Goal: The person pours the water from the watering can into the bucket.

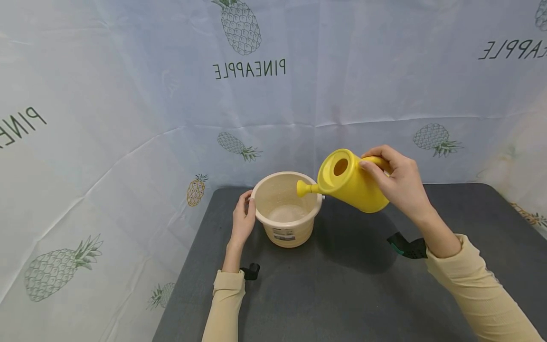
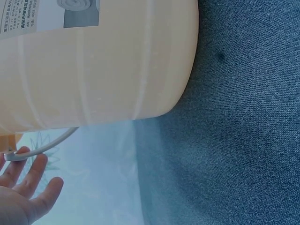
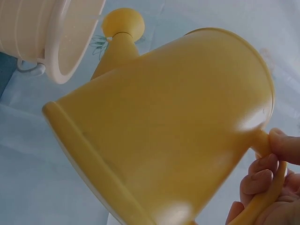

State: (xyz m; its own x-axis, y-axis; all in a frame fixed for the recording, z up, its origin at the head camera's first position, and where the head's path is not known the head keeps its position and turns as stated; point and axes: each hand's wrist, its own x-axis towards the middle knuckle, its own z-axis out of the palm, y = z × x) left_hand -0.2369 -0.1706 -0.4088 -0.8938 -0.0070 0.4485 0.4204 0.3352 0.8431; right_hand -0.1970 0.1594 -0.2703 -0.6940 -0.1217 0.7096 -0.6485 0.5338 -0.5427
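A cream plastic bucket (image 1: 285, 232) with a printed label stands upright on the dark table. My left hand (image 1: 243, 219) holds its rim at the left side, thumb and fingers at the edge. In the left wrist view, the other fingers (image 2: 33, 177) spread loosely beside the bucket's grey handle (image 2: 51, 144). My right hand (image 1: 399, 178) grips the handle of a yellow watering can (image 1: 363, 190), raised above the table and tilted toward the bucket. Its rounded spout head (image 1: 302, 188) reaches over the bucket's right rim. Small droplets speckle the bucket's inner wall in the right wrist view.
The dark cloth-covered table (image 1: 316, 294) carries the bucket near its back edge. A pale curtain (image 1: 367, 85) printed with pineapples hangs behind and along the left side. Black wrist cameras (image 1: 408, 247) are strapped at both sleeves.
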